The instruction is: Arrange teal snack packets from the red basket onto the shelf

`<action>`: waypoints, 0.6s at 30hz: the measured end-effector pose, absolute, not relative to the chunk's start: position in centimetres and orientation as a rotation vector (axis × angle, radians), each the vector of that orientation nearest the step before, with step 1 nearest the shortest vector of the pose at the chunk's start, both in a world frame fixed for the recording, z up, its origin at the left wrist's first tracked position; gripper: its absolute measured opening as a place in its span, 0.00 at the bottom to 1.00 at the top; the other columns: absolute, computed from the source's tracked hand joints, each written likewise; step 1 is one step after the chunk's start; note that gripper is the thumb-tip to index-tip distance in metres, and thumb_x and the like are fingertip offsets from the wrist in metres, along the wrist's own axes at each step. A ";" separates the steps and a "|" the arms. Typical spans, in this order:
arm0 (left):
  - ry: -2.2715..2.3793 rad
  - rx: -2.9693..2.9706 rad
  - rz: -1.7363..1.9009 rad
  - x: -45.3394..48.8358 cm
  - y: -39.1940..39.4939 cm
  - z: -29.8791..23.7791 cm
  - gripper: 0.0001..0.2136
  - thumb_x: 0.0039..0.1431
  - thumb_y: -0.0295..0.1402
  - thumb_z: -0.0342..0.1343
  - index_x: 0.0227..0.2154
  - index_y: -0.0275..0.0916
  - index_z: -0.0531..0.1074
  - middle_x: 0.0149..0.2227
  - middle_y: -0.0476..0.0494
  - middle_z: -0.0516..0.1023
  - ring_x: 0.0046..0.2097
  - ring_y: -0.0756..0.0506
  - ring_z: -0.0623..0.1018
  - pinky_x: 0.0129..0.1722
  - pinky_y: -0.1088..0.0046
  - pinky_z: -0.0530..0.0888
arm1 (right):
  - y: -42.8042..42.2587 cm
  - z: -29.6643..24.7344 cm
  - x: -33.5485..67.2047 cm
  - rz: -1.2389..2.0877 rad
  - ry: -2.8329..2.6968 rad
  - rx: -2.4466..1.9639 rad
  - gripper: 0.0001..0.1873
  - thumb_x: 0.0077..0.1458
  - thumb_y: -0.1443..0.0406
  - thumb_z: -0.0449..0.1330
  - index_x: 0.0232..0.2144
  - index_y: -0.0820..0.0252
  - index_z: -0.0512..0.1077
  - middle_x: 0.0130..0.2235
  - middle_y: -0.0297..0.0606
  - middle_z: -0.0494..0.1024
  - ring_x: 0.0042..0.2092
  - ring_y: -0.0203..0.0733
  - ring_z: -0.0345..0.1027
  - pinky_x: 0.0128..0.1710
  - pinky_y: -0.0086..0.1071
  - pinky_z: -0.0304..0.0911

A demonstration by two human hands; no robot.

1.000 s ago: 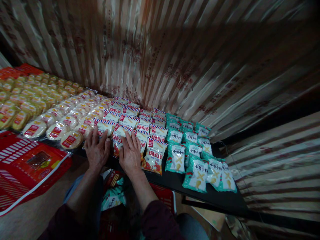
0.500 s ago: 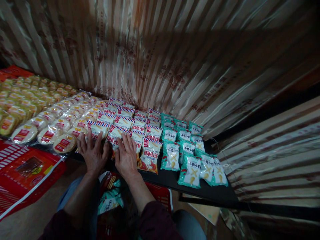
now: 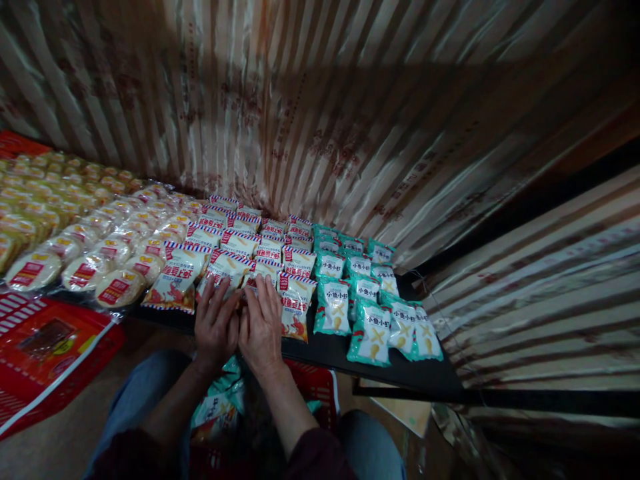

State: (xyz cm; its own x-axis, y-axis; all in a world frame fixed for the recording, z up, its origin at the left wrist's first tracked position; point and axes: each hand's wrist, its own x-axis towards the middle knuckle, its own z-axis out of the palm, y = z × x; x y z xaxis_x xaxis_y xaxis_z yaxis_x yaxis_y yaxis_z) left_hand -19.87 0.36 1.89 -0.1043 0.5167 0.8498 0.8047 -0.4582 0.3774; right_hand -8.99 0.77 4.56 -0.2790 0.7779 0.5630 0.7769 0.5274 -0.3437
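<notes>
My left hand [image 3: 216, 325] and my right hand [image 3: 261, 323] lie side by side, fingers stretched flat, on one red-and-white striped snack packet [image 3: 226, 268] at the front of a black shelf [image 3: 330, 351]. Beside my left hand a similar striped packet [image 3: 174, 285] lies uncovered. Right of my right hand lies another striped packet [image 3: 296, 308]. More striped packets [image 3: 250, 237] fill the rows behind, up to the wall.
Teal snack packets [image 3: 371, 335] lie in rows on the right of the shelf. Round wrapped cakes [image 3: 118, 287] and yellow packets [image 3: 35, 207] lie on the left. A red basket [image 3: 35, 353] stands at lower left, another [image 3: 316, 387] between my knees. Striped foil covers the wall [image 3: 320, 113].
My left hand has slid right off the left striped packet, which now shows fully, and joined my right hand on the middle packet. The view has shifted rightward.
</notes>
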 end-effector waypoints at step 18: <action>-1.714 -2.178 -1.147 -16.4 -0.5 -0.5 0.20 0.60 0.29 0.49 0.56 0.40 0.65 0.63 0.39 0.60 0.67 0.36 0.48 0.63 0.49 0.52 | -0.5 0.7 -4.6 -0.185 -1.947 -1.567 0.24 0.61 0.67 0.48 0.59 0.63 0.61 0.66 0.48 0.51 0.68 0.54 0.30 0.61 0.56 0.45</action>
